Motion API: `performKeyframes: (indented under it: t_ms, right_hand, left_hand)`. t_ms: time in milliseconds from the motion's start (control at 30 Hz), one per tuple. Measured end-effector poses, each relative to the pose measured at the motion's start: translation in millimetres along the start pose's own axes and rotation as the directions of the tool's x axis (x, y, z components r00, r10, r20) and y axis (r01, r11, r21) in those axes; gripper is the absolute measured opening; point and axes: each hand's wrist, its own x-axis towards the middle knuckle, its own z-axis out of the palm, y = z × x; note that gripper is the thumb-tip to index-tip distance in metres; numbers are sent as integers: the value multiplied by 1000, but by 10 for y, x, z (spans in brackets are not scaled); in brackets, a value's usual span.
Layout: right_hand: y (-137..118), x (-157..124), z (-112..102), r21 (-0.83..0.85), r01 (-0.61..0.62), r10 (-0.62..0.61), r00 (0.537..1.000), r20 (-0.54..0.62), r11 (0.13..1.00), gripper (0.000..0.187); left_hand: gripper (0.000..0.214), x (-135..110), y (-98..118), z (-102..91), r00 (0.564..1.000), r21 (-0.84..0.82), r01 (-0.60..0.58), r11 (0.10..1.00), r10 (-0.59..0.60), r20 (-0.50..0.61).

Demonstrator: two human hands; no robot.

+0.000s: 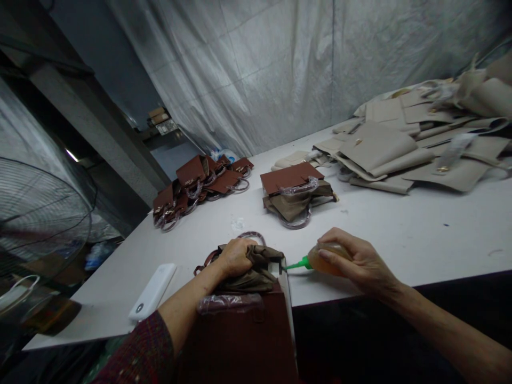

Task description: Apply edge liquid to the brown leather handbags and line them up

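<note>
A dark red-brown handbag [244,336] lies at the front edge of the table, its brown lining [262,266] pulled out at the top. My left hand [236,258] is closed on the bunched lining, its fingertips partly hidden in the folds. In my right hand [356,258] is a squeeze bottle of amber glue [330,260], tilted to the left. The bottle's green nozzle [298,264] points at the open edge of the bag beside a small white patch, and its tip seems to touch there. A plastic-wrapped handle [230,303] rests across the bag's front.
Another brown bag [294,178] lies farther back, with more brown bags [200,181] heaped at the far left. Beige bag pieces [380,149] are piled at the right. A white power bank [154,290] lies left of my arm. A fan [36,229] stands beyond the table [400,234].
</note>
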Motion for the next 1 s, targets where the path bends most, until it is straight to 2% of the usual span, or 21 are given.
performKeyframes:
  t_ms: [100, 267, 467, 600, 667, 833, 933, 1000]
  right_hand:
    - [24, 16, -2, 30, -31, 29, 998, 61, 999, 22]
    - [69, 73, 37, 10, -30, 31, 998, -63, 999, 21]
    - [30, 2, 1, 80, -49, 47, 998, 34, 996, 23]
    - [82, -34, 37, 80, -73, 79, 994, -81, 994, 23]
    - [128, -32, 60, 76, -72, 79, 992, -99, 995, 21]
    - [170, -61, 53, 130, -61, 63, 998, -13, 990, 17]
    - [121, -85, 25, 149, -47, 52, 998, -30, 988, 16]
    - [74, -85, 8, 158, -54, 51, 998, 23, 986, 16]
  left_hand:
    - [8, -1, 2, -4, 1000, 11, 2, 1000, -2, -2]
    - [7, -3, -3, -7, 1000, 24, 5, 1000, -5, -23]
    - [7, 15, -37, 9, 1000, 21, 1, 1000, -1, -20]
    - [7, 35, -55, 10, 999, 14, 21, 1000, -20, -33]
    - [8, 40, -56, 11, 999, 21, 25, 999, -24, -40]
    - [10, 43, -72, 29, 998, 22, 29, 999, -28, -47]
    - [9, 47, -89, 43, 998, 9, 30, 999, -30, -52]
    - [8, 50, -94, 47, 998, 7, 33, 999, -33, -55]
